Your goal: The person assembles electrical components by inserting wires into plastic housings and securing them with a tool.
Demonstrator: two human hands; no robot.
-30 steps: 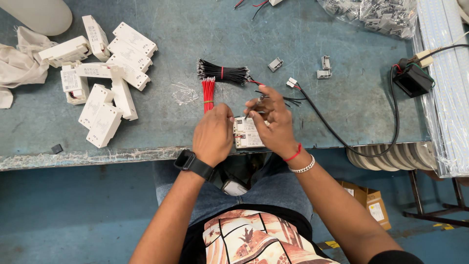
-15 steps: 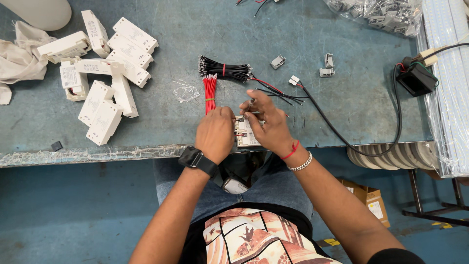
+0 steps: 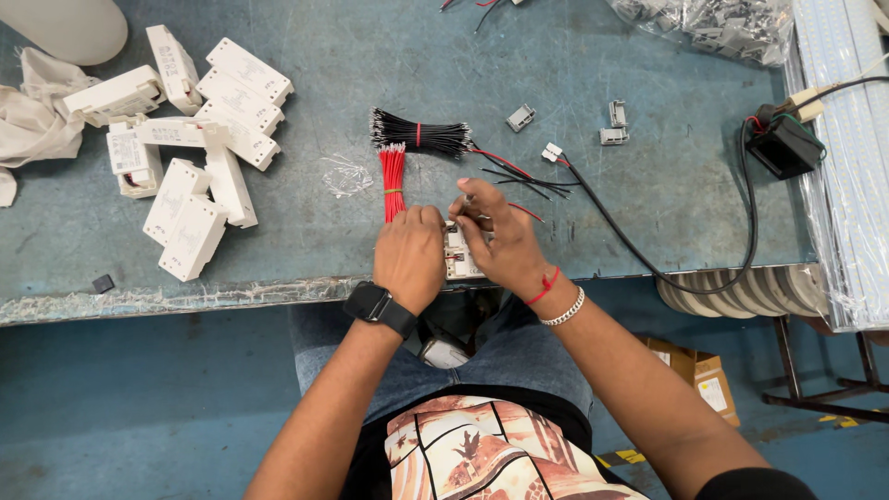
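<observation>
My left hand (image 3: 410, 256) grips the left side of a small white box unit (image 3: 459, 256) at the near edge of the blue-green table (image 3: 306, 231). My right hand (image 3: 495, 236) holds the unit's right side, its fingertips pinched on a thin wire at the unit's top. Just beyond my hands lie a bundle of red wires (image 3: 393, 178) and a bundle of black wires (image 3: 421, 136). Loose red and black wires (image 3: 519, 176) spread to the right of them.
Several white box units (image 3: 199, 139) are piled at the left, beside a crumpled cloth (image 3: 32, 130). Small grey connectors (image 3: 611, 125) lie at the back. A black device (image 3: 785, 146) with a black cable (image 3: 648, 264) sits right, by long white strips (image 3: 847, 167).
My right hand's fingers have shifted slightly at the top of the unit, working the wire. The left hand holds steady. The view has drifted a little.
</observation>
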